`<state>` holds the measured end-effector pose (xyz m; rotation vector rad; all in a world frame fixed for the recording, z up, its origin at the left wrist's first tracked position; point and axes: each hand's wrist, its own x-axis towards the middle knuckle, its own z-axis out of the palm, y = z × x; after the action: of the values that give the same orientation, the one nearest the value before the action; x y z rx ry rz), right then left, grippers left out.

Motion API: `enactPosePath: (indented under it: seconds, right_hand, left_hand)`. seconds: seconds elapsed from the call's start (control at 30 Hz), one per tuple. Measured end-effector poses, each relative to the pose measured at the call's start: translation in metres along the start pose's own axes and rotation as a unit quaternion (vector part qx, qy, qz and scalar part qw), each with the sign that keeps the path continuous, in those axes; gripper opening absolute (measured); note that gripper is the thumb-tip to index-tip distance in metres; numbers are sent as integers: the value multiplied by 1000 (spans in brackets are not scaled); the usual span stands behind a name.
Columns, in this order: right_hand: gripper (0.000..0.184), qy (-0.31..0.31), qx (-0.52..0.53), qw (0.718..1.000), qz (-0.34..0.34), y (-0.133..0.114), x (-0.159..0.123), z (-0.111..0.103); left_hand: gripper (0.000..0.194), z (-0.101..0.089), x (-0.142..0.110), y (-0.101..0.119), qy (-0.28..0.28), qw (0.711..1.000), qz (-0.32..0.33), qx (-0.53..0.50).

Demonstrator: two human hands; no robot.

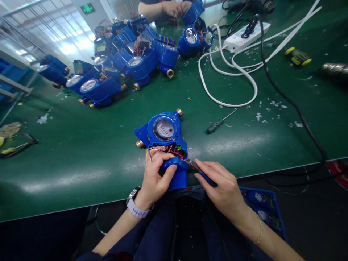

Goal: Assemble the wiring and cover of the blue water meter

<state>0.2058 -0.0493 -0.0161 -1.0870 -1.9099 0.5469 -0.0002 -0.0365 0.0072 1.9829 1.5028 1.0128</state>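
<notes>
A blue water meter (pixel 164 128) with a round dial lies on the green table in front of me, its lower housing exposing coloured wires (pixel 174 149) and a circuit part. My left hand (pixel 157 174) is closed on the blue housing cover (pixel 175 165) at the near side, thumb on top. In my right hand (pixel 221 185) is a pair of dark-handled pliers (pixel 202 173); their jaws touch or nearly touch the housing's right edge by the red wires. Whether the jaws grip anything is too small to tell.
Several blue meters (pixel 141 65) crowd the back left, near another person's hands (pixel 174 9). A small screwdriver (pixel 216 126), white power strip (pixel 246 36), looped cables and a yellow-black screwdriver (pixel 297 57) lie rightward. Yellow-handled pliers (pixel 16 148) lie far left. A blue crate (pixel 280 214) stands below the table.
</notes>
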Motion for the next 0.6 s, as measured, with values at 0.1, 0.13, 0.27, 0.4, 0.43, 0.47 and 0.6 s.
enactPosePath:
  seconds: [0.1,0.13,0.27,0.4,0.43,0.47,0.6]
  right_hand:
    - [30,15,12,1000,22,2,3,-1]
    - [30,23,16,999,35,4,4,-4]
    - [30,81,-5,992,93,14,11,-24]
    - [32,86,-52,992,79,15,14,-40]
    - [33,69,-56,994,60,13,13,-40]
    - [33,50,-61,996,35,10,13,-38]
    - [30,13,-94,994,-48,-2,12,-20]
  left_hand:
    - [11,0,0,0,0,1000,-1,3]
    - [11,0,0,0,2,1000,-1,5]
    - [11,-1,1,0,14,1000,6,9]
    - [11,0,0,-1,12,1000,7,2]
    - [11,0,0,-1,12,1000,6,2]
    - [11,0,0,-1,12,1000,5,4]
    - [13,0,0,0,8,1000,-4,7]
